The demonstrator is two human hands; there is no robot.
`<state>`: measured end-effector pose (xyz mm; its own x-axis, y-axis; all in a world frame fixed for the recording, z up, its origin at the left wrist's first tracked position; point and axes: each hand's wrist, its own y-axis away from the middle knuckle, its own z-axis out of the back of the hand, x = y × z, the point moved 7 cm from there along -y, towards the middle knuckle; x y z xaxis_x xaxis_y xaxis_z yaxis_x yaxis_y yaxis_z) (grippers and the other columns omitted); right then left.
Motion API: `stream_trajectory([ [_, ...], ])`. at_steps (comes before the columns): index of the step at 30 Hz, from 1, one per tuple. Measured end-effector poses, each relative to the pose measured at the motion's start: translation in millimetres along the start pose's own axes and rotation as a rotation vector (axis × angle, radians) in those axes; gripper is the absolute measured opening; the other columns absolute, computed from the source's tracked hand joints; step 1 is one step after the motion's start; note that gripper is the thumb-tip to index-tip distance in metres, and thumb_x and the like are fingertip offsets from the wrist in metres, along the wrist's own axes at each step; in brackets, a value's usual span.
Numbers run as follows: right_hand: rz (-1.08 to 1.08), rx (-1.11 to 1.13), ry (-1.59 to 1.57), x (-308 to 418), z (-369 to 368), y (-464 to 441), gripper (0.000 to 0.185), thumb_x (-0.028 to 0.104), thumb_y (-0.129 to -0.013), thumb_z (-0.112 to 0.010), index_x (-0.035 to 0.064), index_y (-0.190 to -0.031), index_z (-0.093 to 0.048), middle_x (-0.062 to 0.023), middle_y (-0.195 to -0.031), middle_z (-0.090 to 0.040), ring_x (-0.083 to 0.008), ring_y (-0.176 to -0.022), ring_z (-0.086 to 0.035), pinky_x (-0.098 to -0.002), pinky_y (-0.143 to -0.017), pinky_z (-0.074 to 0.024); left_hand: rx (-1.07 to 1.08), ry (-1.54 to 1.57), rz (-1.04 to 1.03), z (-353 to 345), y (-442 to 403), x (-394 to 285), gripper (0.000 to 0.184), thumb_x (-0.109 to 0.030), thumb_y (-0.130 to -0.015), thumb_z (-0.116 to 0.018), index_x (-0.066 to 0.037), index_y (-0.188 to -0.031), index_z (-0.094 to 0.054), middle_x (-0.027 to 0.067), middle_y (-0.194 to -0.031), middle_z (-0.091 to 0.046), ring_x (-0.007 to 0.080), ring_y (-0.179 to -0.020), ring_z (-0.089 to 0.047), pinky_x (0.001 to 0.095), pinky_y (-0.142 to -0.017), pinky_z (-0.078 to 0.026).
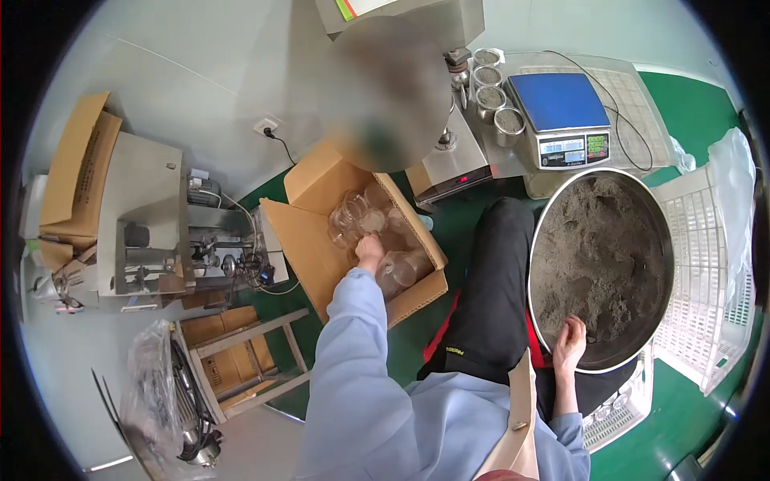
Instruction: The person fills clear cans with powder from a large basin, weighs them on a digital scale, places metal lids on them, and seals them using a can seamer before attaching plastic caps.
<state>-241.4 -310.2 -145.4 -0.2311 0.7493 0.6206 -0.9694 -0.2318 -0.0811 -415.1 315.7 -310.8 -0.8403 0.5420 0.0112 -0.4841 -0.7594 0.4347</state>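
My left hand (pixel 370 253) reaches into an open cardboard box (pixel 321 293). Its fingers are closed at the edge of a clear plastic jar (pixel 371 220), among several similar jars; the fingertips are partly hidden. At my right, a wide round metal pan (pixel 667 264) holds dark grey-brown, crumbly material (pixel 597 256). Over the pan's near-left rim lies my right hand (pixel 570 343), its fingers loosely bent and apart from any tool, close to the material.
Behind the pan stands a scale with a blue top (pixel 559 102), beside several filled containers (pixel 491 99). A metal machine (pixel 449 152) with a red display is behind the box, partly covered by a blurred patch. White plastic crates (pixel 698 272) flank the pan; a wooden frame (pixel 241 345) stands left.
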Motion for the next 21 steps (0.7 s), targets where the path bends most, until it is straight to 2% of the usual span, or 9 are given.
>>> stream_trajectory([
  [4,-0.211,0.142,-0.031,-10.7,-7.2,3.4,0.016,0.013,-0.094,-0.071,-0.0029,-0.093,-0.072,-0.0160,-0.116,-0.072,-0.0351,-0.095,-0.072,-0.0420,-0.085,-0.0560,-0.045,-0.084,0.004,-11.7,-12.1,8.5,0.031,-0.023,-0.106,-0.046,-0.012,-0.115,-0.073,0.0161,-0.110,-0.078,0.0364,-0.103,-0.076,0.0511,-0.082,-0.062],
  [6,-0.101,0.103,0.048,-6.1,-4.8,2.5,0.020,0.018,-0.092,-0.074,-0.0013,-0.091,-0.072,-0.0165,-0.117,-0.073,-0.0364,-0.099,-0.071,-0.0431,-0.087,-0.0554,-0.090,-0.052,0.027,-30.3,-24.9,20.4,0.032,-0.024,-0.107,-0.046,-0.012,-0.109,-0.075,0.0156,-0.101,-0.079,0.0370,-0.094,-0.077,0.0530,-0.076,-0.062],
  [9,-0.114,0.112,0.053,2.8,-1.2,-2.1,0.021,0.020,-0.094,-0.073,-0.0005,-0.090,-0.073,-0.0153,-0.109,-0.074,-0.0346,-0.110,-0.067,-0.0430,-0.095,-0.0529,-0.154,-0.107,-0.084,-27.8,-22.2,15.5,0.030,-0.026,-0.106,-0.050,-0.011,-0.107,-0.075,0.0164,-0.101,-0.078,0.0362,-0.093,-0.077,0.0541,-0.076,-0.062],
  [11,-0.121,0.092,0.038,-3.9,-3.3,0.1,0.026,0.021,-0.100,-0.064,-0.0003,-0.092,-0.075,-0.0160,-0.105,-0.075,-0.0360,-0.108,-0.067,-0.0437,-0.095,-0.0525,-0.179,-0.191,-0.169,-19.8,-17.6,15.8,0.025,-0.027,-0.102,-0.056,-0.010,-0.107,-0.074,0.0162,-0.098,-0.078,0.0363,-0.091,-0.077,0.0541,-0.076,-0.062],
  [13,-0.378,0.187,-0.293,-28.3,-11.6,4.4,0.039,0.022,-0.107,-0.049,-0.0026,-0.091,-0.075,-0.0175,-0.104,-0.077,-0.0328,-0.110,-0.069,-0.0413,-0.099,-0.0517,-0.266,-0.140,-0.211,3.3,-1.4,5.3,0.023,-0.029,-0.095,-0.066,-0.009,-0.104,-0.072,0.0170,-0.095,-0.077,0.0378,-0.090,-0.076,0.0541,-0.077,-0.061],
  [14,-0.439,0.185,-0.591,-36.7,-17.9,7.8,0.037,0.023,-0.108,-0.047,-0.0016,-0.107,-0.075,-0.0139,-0.115,-0.078,-0.0282,-0.116,-0.069,-0.0379,-0.101,-0.0499,-0.345,-0.072,-0.220,25.5,13.9,-0.5,0.024,-0.030,-0.091,-0.070,-0.008,-0.102,-0.072,0.0177,-0.094,-0.076,0.0391,-0.090,-0.075,0.0541,-0.077,-0.061],
  [16,-0.713,0.085,-0.963,-22.3,-12.5,8.9,0.049,0.039,-0.110,-0.045,0.0020,-0.136,-0.065,-0.0137,-0.138,-0.069,-0.0255,-0.133,-0.059,-0.0388,-0.110,-0.0427,-0.367,-0.093,-0.213,45.4,26.0,3.5,0.026,-0.032,-0.088,-0.072,-0.008,-0.098,-0.071,0.0180,-0.095,-0.076,0.0406,-0.090,-0.074,0.0545,-0.078,-0.060],
  [19,-0.872,0.207,-1.607,1.7,-14.2,5.3,0.068,0.057,-0.110,-0.039,0.0059,-0.153,-0.050,-0.0146,-0.154,-0.056,-0.0255,-0.145,-0.047,-0.0449,-0.118,-0.0346,-0.390,-0.029,-0.091,74.6,36.2,9.1,0.025,-0.031,-0.087,-0.072,-0.009,-0.099,-0.072,0.0174,-0.098,-0.077,0.0413,-0.092,-0.074,0.0551,-0.079,-0.059],
  [21,-0.882,0.247,-1.870,20.5,-9.8,4.1,0.077,0.066,-0.108,-0.032,0.0059,-0.153,-0.050,-0.0167,-0.158,-0.051,-0.0285,-0.149,-0.040,-0.0485,-0.120,-0.0316,-0.378,0.108,-0.012,86.4,34.8,22.4,0.025,-0.032,-0.089,-0.069,-0.012,-0.104,-0.073,0.0165,-0.102,-0.078,0.0399,-0.095,-0.075,0.0547,-0.081,-0.058],
])
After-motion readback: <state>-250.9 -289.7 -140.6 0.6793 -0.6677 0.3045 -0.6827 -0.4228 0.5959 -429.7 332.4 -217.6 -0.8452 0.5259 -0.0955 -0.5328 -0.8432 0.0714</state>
